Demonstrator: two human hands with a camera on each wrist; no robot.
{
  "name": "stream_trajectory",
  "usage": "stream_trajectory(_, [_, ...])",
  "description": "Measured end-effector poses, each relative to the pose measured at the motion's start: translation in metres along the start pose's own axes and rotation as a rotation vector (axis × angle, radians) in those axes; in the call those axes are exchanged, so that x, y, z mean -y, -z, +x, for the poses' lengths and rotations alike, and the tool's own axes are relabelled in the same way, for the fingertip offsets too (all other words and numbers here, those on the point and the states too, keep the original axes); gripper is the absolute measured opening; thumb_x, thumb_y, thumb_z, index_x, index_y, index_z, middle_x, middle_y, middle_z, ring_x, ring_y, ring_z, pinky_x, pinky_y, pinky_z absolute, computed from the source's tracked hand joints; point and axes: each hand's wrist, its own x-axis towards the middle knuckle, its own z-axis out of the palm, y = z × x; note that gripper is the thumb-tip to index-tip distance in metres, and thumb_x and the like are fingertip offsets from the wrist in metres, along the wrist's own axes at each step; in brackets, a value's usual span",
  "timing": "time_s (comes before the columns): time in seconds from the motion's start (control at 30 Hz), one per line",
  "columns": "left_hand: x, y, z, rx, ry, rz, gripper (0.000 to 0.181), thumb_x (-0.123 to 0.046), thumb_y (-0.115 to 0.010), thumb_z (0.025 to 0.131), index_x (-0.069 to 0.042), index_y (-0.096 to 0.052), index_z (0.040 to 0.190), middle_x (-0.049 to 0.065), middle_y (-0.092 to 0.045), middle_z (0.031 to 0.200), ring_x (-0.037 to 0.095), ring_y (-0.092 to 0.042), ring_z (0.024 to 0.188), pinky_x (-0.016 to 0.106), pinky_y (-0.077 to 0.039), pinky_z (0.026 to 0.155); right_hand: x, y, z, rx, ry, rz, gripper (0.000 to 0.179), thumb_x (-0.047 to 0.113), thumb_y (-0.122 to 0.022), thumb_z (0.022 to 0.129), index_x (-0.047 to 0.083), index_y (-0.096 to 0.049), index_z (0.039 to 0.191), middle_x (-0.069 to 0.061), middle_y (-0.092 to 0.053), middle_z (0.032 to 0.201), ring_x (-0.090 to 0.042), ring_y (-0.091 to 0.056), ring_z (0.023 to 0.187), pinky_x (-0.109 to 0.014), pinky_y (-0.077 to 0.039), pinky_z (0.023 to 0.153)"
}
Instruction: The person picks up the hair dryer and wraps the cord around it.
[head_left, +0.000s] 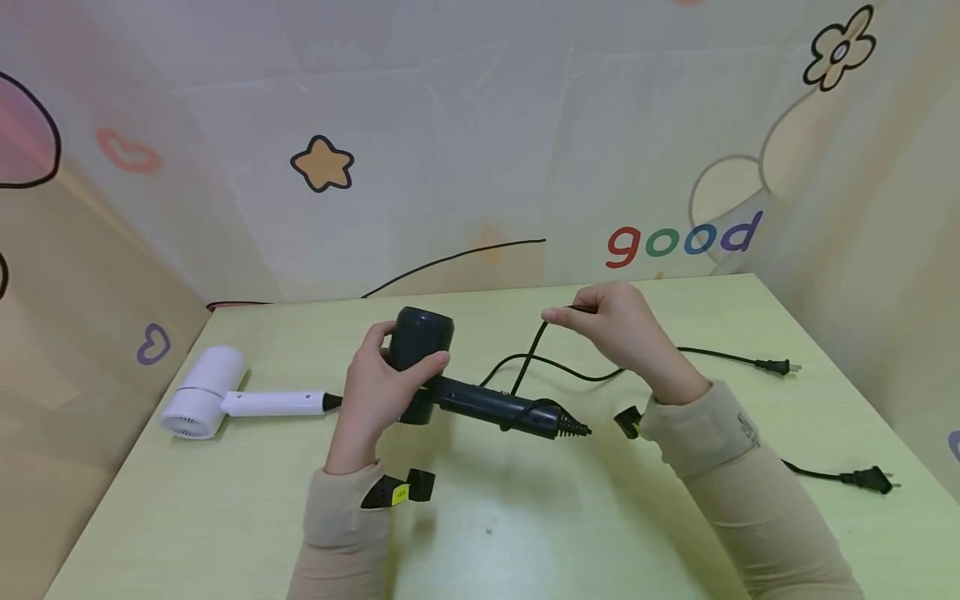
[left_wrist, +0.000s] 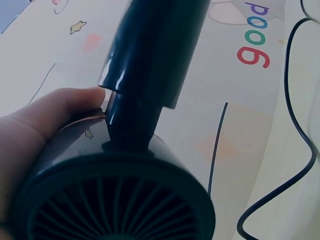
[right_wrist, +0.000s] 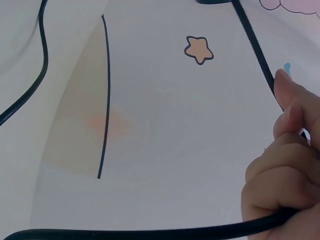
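In the head view, the left hand [head_left: 381, 379] is gripping the dark hair dryer [head_left: 474, 402] by its head, holding it tilted above the table [head_left: 450, 542], while the right hand [head_left: 618, 329] is pinching the black cord [head_left: 534, 350] up and to the right of the handle. Cord is looping round the handle's lower end, so the step in hand seems to be wrapping it — the next move likely calling for a steady left grip and a taut pass of cord round the handle. A white hair dryer [head_left: 273, 404] is lying at left; two plugs [head_left: 774, 367] are resting at right. The left wrist view is showing a finger pressing the barrel above the round grille. The right wrist view is showing thumb and forefinger closing on the cord, the other fingers curling — no container is appearing anywhere.
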Motion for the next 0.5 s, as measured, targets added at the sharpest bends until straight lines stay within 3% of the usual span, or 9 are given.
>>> stream_trajectory(0.2, [0.001,-0.002,0.001,-0.053,-0.02,0.055,0.081,-0.05,-0.074,0.075,-0.021,-0.035,0.14,0.013,-0.058,0.104,0.028,-0.06,0.088,0.038,-0.055,0.07,0.01,0.002,-0.009,-0.015,0.016,0.015,0.044,0.047,-0.062,0.088,0.01,-0.06,0.064,0.001,-0.038,0.053,-0.015,-0.034,0.051,-0.028,-0.033,0.052])
stream_trajectory(0.5, [0.0,-0.004,0.001,-0.12,-0.026,0.055,0.078,-0.047,-0.074,0.075,-0.021,-0.036,0.139,0.013,-0.057,0.102,0.028,-0.059,0.088,0.036,-0.054,0.067,0.023,0.0,-0.025,-0.029,0.067,0.075,0.041,0.041,-0.059,0.091,0.01,-0.061,0.065,0.003,-0.032,0.048,-0.011,-0.028,0.043,-0.027,-0.03,0.044])
